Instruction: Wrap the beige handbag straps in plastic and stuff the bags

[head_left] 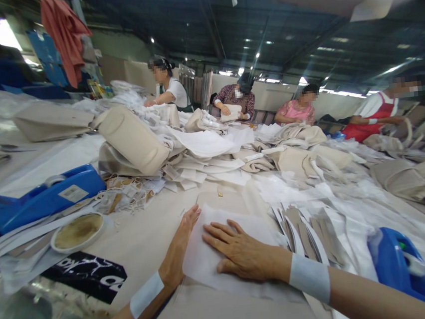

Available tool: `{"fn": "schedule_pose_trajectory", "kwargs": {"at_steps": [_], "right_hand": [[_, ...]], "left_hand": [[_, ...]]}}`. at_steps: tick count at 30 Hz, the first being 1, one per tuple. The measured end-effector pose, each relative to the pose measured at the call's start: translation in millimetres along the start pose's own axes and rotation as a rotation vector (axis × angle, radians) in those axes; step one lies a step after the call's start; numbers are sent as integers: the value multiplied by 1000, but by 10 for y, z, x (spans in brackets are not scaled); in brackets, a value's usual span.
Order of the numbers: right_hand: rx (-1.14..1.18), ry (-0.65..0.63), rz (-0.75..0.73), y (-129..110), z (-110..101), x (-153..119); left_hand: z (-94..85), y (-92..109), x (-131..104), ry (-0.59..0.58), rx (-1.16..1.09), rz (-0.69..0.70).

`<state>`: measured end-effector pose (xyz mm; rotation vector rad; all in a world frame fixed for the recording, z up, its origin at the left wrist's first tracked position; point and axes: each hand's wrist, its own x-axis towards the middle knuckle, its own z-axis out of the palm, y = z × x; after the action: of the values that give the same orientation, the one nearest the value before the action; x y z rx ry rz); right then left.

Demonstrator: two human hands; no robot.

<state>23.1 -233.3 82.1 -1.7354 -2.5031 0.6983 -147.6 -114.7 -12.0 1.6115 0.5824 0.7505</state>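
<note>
My right hand [239,249] lies flat with spread fingers on a thin white sheet of paper [209,280]. Under the sheet is a beige bag [216,199] with a small gold clasp [220,194] showing at its far end. My left hand [181,243] is held on edge along the sheet's left side, its fingers stretched out and together. Both wrists have pale tape around them. Beige material [227,313] covers the table nearest me. The sheet hides most of the bag.
At left stand a blue tape dispenser [43,196] and a round dish [77,231] of yellowish-brown stuff. Another blue dispenser [401,266] is at right, near beige and white strips [305,231]. Beige bags [133,139] and white paper [206,140] pile up ahead. Several co-workers [235,99] work behind the pile.
</note>
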Motion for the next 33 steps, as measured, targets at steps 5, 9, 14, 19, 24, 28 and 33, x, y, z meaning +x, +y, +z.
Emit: {"fn": "schedule_pose_trajectory", "kwargs": {"at_steps": [5, 9, 14, 19, 24, 28, 33], "right_hand": [[-8, 11, -24, -2, 1, 32], [-4, 7, -43, 4, 10, 65], [-1, 4, -56, 30, 35, 88], [-7, 12, -59, 57, 70, 92], [-10, 6, -63, 74, 79, 107], [-6, 6, -68, 77, 67, 107], [0, -21, -90, 79, 17, 87]], "left_hand": [[-25, -8, -6, 20, 59, -8], [-50, 33, -15, -23, 133, 16], [1, 236, -45, 51, -3, -14], [66, 467, -76, 71, -207, -102], [73, 456, -74, 75, -259, -121], [80, 425, -76, 78, -272, -120], [67, 411, -77, 63, -257, -115]]}}
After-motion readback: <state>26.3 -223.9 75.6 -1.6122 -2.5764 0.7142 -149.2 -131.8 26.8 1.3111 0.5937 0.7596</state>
